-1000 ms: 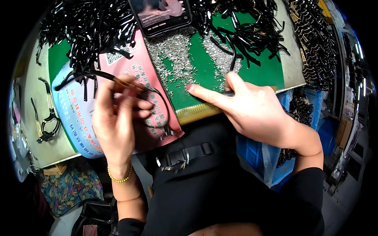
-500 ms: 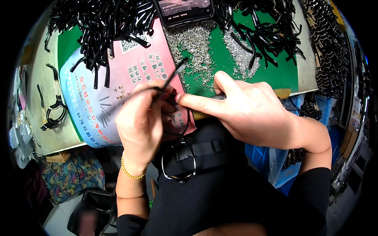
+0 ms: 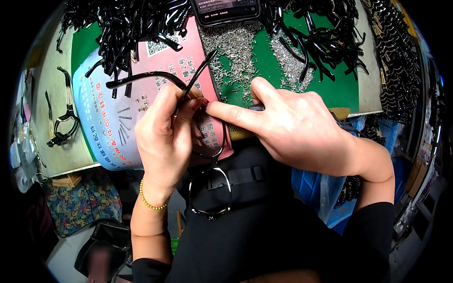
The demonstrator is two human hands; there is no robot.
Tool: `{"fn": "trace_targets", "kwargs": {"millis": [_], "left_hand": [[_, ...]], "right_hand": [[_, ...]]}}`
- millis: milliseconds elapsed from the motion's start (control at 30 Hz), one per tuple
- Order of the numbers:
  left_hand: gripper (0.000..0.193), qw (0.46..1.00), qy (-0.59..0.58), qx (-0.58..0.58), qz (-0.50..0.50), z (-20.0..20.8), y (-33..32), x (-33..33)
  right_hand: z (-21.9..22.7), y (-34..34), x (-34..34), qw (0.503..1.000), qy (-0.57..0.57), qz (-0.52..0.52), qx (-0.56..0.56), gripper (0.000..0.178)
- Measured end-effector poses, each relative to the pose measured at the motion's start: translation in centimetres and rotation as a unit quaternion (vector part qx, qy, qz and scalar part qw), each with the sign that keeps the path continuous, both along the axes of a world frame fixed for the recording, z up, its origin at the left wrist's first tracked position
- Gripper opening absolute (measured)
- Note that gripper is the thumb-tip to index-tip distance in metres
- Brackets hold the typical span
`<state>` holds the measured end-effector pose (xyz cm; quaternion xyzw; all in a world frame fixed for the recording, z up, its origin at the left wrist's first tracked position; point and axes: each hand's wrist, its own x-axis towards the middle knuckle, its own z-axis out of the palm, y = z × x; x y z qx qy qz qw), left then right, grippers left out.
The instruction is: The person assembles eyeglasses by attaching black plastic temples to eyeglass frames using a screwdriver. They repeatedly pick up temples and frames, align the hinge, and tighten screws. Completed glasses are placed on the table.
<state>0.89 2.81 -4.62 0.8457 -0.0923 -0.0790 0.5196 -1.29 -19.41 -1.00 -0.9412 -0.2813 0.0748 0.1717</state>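
Note:
My left hand pinches a black eyeglass frame near one hinge, thumb and fingers closed on it. Two dark temples cross above those fingers, and the rims hang down in front of my lap. From the right, my right hand reaches in with its index fingertip at the pinched spot. Its other fingers are curled, with a small greyish thing partly showing beneath the thumb; its kind is hidden. Under the left hand lies a pink and blue printed sheet with a few small metal pieces on it.
Silver screws and finer silver pieces are heaped on the green mat. Black temples are piled at far left and far right. A phone stands between them. Another eyeglass frame lies left; a blue crate stands below right.
The eyeglass frame has turned in my left hand, and a temple that was blurred now sticks out clearly to the left. My right fingertip has shifted slightly left and up with it.

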Motion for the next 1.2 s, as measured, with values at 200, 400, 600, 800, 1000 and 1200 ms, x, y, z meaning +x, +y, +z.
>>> {"fn": "trace_targets", "kwargs": {"millis": [200,400,600,800,1000,1200], "left_hand": [[0.005,0.999,-0.025,-0.020,-0.007,-0.6,0.2,0.1],[0.007,0.997,0.040,-0.065,0.002,-0.2,0.0,-0.1],[0.011,0.998,0.008,-0.058,-0.012,-0.7,0.1,-0.1],[0.015,0.994,-0.026,-0.104,-0.020,-1.0,0.2,1.0],[0.036,0.962,-0.196,-0.162,0.101,-1.4,-0.5,5.9],[0.057,0.929,-0.073,-0.334,0.142,-0.1,2.7,2.5]], "right_hand": [[0.1,0.2,0.0,1.000,-0.009,0.001,-0.011,0.061],[-0.8,0.2,0.1,0.978,-0.179,0.044,-0.093,0.049],[-2.0,0.7,0.9,0.979,-0.189,0.039,-0.066,0.039],[0.9,-0.1,0.4,0.997,-0.048,-0.047,-0.038,0.033],[1.9,-3.2,-2.0,0.991,0.000,-0.112,-0.070,0.043],[1.3,-3.8,-3.0,0.989,0.013,-0.109,-0.095,0.039]]}}
